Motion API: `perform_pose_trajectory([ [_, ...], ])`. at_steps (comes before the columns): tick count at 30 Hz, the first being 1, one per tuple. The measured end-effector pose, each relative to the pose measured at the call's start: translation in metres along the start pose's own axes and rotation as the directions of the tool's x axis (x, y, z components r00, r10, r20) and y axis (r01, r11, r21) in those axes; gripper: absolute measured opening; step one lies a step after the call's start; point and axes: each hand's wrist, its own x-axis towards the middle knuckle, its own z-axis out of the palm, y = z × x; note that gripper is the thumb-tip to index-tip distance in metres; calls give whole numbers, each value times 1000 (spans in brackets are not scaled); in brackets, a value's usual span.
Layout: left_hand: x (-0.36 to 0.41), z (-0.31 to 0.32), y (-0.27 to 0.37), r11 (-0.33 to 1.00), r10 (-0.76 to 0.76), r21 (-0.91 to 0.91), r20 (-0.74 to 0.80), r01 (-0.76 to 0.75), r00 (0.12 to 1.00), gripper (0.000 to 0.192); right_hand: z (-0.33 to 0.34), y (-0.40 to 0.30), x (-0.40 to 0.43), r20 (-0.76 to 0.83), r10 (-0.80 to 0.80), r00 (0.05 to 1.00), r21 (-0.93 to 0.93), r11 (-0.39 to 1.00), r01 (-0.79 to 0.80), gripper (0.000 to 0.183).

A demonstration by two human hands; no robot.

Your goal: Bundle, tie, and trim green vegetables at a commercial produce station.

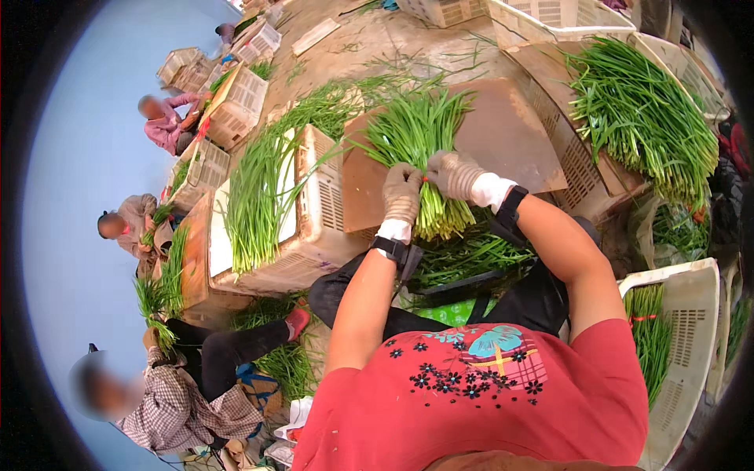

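A bundle of long green leaves that look like garlic chives [415, 126] lies over a brown board [506, 132], its pale cut ends towards me. My left hand [402, 191], in a striped beige glove, is closed against the bundle's left side. My right hand [458, 175], gloved the same way, bends its fingers over the bundle's upper right. A narrow red tie [425, 179] shows between both hands; its ends are hidden by the fingers. Under the cut ends, loose leaves [471, 259] fill a dark tray [459, 284] at my lap.
Loose chives [259, 206] lie across a white plastic crate [330, 235] at left. A large chive pile [642, 112] rests on a board at right. Tied chives [648, 335] stand in a crate [686, 353] by my right elbow. A co-worker [182, 388] sits close on the left, others beyond.
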Motion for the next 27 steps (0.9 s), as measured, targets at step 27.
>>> perform_pose_trajectory([
  [27,-17,-11,20,970,159,179,41,-164,986,16,-11,3,25,44,-240,970,27,971,239,16],
])
